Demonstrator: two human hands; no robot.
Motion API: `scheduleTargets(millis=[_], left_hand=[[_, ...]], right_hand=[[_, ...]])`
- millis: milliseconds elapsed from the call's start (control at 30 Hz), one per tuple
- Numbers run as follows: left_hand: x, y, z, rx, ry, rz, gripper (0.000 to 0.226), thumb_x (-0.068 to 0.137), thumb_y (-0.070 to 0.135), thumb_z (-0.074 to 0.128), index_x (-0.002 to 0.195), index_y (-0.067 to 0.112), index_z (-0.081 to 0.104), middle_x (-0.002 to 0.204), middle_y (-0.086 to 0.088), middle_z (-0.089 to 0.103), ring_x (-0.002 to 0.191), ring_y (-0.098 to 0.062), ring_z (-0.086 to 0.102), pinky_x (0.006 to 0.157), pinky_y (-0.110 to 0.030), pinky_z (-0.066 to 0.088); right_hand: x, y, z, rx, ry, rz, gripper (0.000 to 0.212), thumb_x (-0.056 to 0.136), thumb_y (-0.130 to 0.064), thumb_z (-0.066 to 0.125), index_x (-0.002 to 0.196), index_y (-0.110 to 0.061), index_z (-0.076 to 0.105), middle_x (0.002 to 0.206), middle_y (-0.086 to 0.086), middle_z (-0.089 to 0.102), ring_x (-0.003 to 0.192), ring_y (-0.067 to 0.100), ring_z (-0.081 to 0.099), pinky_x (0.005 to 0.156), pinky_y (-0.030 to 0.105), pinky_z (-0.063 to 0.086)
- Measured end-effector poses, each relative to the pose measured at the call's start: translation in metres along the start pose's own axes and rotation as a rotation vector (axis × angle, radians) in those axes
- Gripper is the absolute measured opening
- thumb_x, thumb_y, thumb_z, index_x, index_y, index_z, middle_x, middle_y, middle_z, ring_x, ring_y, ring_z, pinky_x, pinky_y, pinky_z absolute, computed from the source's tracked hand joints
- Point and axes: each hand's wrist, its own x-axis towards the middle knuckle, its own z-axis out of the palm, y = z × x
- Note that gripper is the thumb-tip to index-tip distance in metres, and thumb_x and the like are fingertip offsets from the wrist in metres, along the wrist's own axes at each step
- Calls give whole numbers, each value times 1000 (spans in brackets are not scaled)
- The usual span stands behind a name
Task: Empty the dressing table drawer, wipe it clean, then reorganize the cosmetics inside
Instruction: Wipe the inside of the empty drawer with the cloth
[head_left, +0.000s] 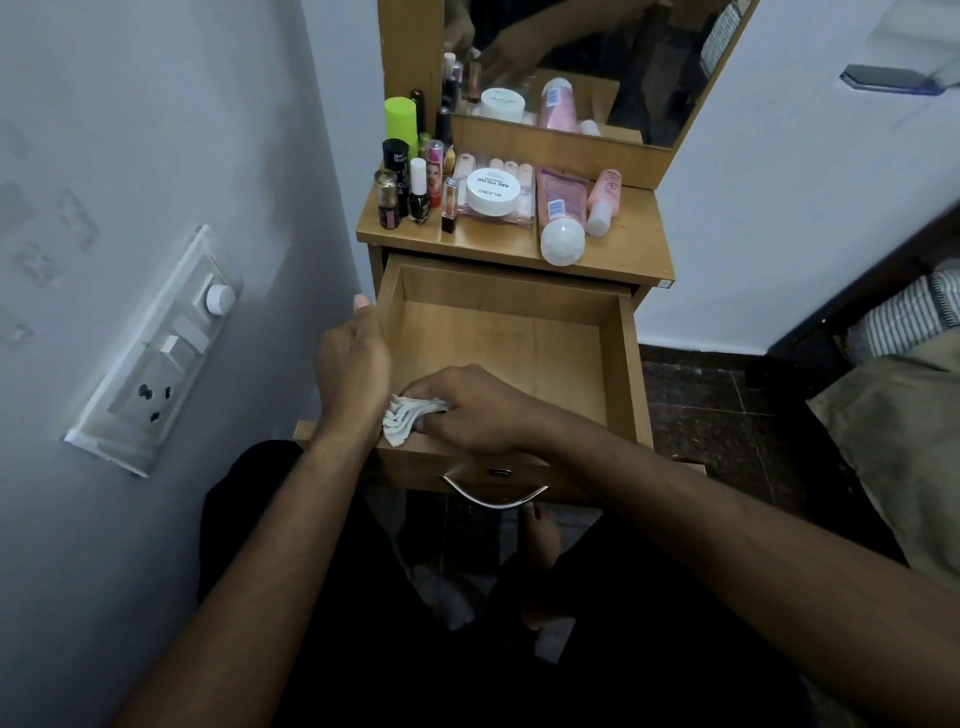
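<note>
Right hand (467, 410) fingers grip white cloth (408, 418) inside drawer (621, 364); left hand (350, 358) loosely curled.

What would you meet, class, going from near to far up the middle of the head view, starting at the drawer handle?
Drawer handle → white cloth gripped by the right hand at the drawer's front edge → bare drawer floor → white jar on the table top → mirror.

My left hand (353, 364) sits left of centre frame, fingers loosely curled, thumb up, forearm rising from the lower left. My right hand (467, 410) lies just beside it at centre, fingers curled round a cloth (408, 418), forearm crossing from lower right.
</note>
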Motion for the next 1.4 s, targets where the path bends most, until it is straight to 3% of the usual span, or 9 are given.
scheduleTargets(millis=[100, 200, 300, 467, 667, 800, 967, 1133, 1400], left_hand=[[-8, -1, 3, 125, -13, 217, 51, 106, 41, 39, 70, 10, 57, 70, -3, 54, 64, -3, 53, 61, -30, 36], [-20, -2, 8, 380, -55, 498, 34, 101, 33, 50, 111, 4, 67, 116, -16, 62, 112, -28, 56, 92, -40, 44], [-25, -3, 7, 274, -310, 733, 30, 100, 26, 48, 93, 7, 71, 90, -7, 69, 85, -21, 63, 74, -40, 48], [-14, -5, 2, 220, -823, 538, 19, 99, 34, 61, 105, 27, 77, 90, 16, 75, 83, 0, 70, 73, -19, 51], [-8, -8, 6, 274, -1096, 543, 19, 94, 34, 68, 111, 37, 77, 107, 26, 73, 102, 5, 67, 85, -15, 54], [-8, -4, 11, 246, -1236, 479, 19, 98, 31, 64, 110, 32, 78, 108, 21, 75, 103, 2, 69, 85, -13, 52], [-6, -5, 13, 203, -1255, 451, 18, 98, 26, 66, 109, 27, 80, 106, 16, 77, 102, -1, 71, 86, -13, 52], [-3, -5, 13, 176, -1285, 401, 17, 97, 26, 67, 108, 28, 80, 107, 13, 77, 102, -4, 71, 84, -13, 52], [-6, -5, 14, 159, -1274, 400, 15, 96, 29, 68, 105, 29, 80, 103, 11, 78, 99, -7, 73, 83, -17, 54]], right_hand=[[-11, 7, -15, -85, -51, -35, 23, 96, -12, 61, 116, -14, 72, 107, -2, 73, 91, 8, 60, 72, 14, 41], [-17, 12, -26, -164, -80, -27, 24, 96, -8, 60, 117, -10, 72, 112, 4, 74, 100, 17, 66, 84, 29, 49], [-20, 12, -33, -239, -107, -12, 25, 95, -8, 59, 118, -7, 69, 115, 9, 72, 102, 24, 66, 88, 36, 52], [-53, 36, -61, -291, -246, 89, 29, 97, -7, 57, 124, -12, 67, 120, 6, 69, 108, 21, 64, 93, 38, 53], [-132, 76, -84, -380, -137, 216, 31, 94, -3, 61, 120, -18, 72, 108, -13, 67, 107, 12, 65, 74, 4, 41], [-140, 83, -70, -486, -23, 221, 35, 90, -2, 63, 118, -20, 73, 114, -2, 68, 108, 18, 62, 85, 24, 49], [-146, 87, -59, -646, 31, 147, 36, 92, -7, 65, 121, -26, 71, 107, -3, 59, 100, 13, 50, 76, 21, 38], [-122, 80, -66, -957, -23, -45, 34, 90, -11, 69, 121, -27, 70, 110, -3, 59, 102, 17, 49, 79, 33, 49], [-86, 98, -77, -1212, -317, -120, 29, 91, -12, 67, 119, -17, 69, 114, 1, 68, 107, 22, 56, 77, 31, 36]])
